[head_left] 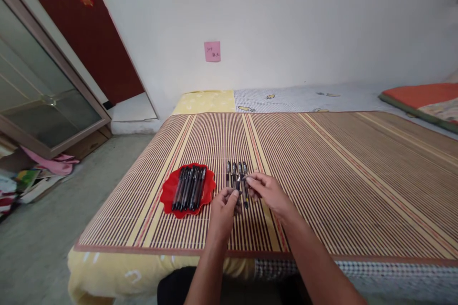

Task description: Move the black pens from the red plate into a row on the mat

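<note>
My left hand (pixel 225 202) is closed in a pinch on a black pen (pixel 237 185), whose dark end sticks up past the thumb. Close beside it, my right hand (pixel 263 188) is also closed, fingertips pressed together around a small dark piece that I cannot make out. Just beyond the hands, several black capped pens (pixel 229 167) lie side by side on the striped mat, caps pointing away from me; the hands partly hide them. Left of my left hand, a red scalloped plate (pixel 167 194) bears a bunch of similar pens (pixel 189 188).
The bamboo mat (pixel 322 190) covers a bed with yellow and checked bedding (pixel 207 101). A folded orange and green quilt (pixel 418 97) lies at the far right. On the white wall is a pink note (pixel 212 51). A glass-panelled door (pixel 53 81) stands at left.
</note>
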`<action>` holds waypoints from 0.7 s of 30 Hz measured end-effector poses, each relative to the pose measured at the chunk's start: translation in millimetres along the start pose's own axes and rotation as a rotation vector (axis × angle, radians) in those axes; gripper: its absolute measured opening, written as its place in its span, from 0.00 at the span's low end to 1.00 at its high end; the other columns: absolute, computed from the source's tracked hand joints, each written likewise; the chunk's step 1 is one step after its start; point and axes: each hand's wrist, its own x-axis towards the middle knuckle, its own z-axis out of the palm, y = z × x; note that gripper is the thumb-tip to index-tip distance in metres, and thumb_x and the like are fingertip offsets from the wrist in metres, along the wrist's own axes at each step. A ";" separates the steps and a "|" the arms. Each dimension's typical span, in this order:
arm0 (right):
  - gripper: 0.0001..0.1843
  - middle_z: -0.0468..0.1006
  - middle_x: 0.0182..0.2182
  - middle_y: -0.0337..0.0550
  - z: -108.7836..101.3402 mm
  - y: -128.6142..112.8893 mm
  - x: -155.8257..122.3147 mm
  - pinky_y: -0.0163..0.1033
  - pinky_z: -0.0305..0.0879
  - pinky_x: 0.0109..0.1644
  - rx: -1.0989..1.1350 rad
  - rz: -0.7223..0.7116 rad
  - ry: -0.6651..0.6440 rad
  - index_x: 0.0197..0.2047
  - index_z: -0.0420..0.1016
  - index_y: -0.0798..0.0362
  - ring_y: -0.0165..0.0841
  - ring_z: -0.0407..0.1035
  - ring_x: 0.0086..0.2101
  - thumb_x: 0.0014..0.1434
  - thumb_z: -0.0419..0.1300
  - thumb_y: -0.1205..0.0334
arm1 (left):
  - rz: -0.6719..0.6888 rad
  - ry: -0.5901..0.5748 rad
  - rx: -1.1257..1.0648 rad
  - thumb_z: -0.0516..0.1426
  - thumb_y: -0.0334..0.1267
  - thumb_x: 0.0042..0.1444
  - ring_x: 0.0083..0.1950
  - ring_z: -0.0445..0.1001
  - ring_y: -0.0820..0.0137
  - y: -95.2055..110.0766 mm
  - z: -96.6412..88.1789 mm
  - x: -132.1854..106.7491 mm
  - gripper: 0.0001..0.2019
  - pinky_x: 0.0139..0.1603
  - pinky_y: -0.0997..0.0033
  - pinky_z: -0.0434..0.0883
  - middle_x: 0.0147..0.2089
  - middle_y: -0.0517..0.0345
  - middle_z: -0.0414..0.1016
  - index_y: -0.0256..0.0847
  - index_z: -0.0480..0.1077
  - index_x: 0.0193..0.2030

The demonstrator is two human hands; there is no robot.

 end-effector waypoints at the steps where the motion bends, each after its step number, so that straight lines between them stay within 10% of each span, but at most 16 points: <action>1: 0.18 0.72 0.21 0.35 3.4 -0.4 -3.1 0.34 0.63 0.25 0.021 -0.006 -0.012 0.37 0.76 0.53 0.28 0.66 0.22 0.56 0.64 0.45 | 0.002 -0.010 0.003 0.63 0.50 0.52 0.24 0.64 0.76 -1.4 1.4 -0.4 0.16 0.25 0.77 0.62 0.24 0.64 0.67 0.38 0.69 0.30; 12: 0.17 0.70 0.19 0.32 4.4 2.9 -1.7 0.32 0.57 0.24 0.136 -0.020 -0.008 0.32 0.75 0.53 0.25 0.61 0.20 0.51 0.68 0.48 | 0.067 0.026 0.107 0.66 0.42 0.48 0.26 0.68 0.74 -11.4 9.3 -1.3 0.13 0.28 0.76 0.64 0.25 0.64 0.70 0.40 0.68 0.32; 21: 0.16 0.74 0.25 0.35 -7.7 4.9 0.9 0.30 0.58 0.25 0.376 0.035 0.046 0.35 0.77 0.53 0.24 0.64 0.23 0.47 0.72 0.53 | -0.131 -0.234 0.066 0.59 0.56 0.54 0.21 0.63 0.77 -8.1 9.7 -6.2 0.19 0.23 0.76 0.58 0.24 0.63 0.68 0.40 0.67 0.29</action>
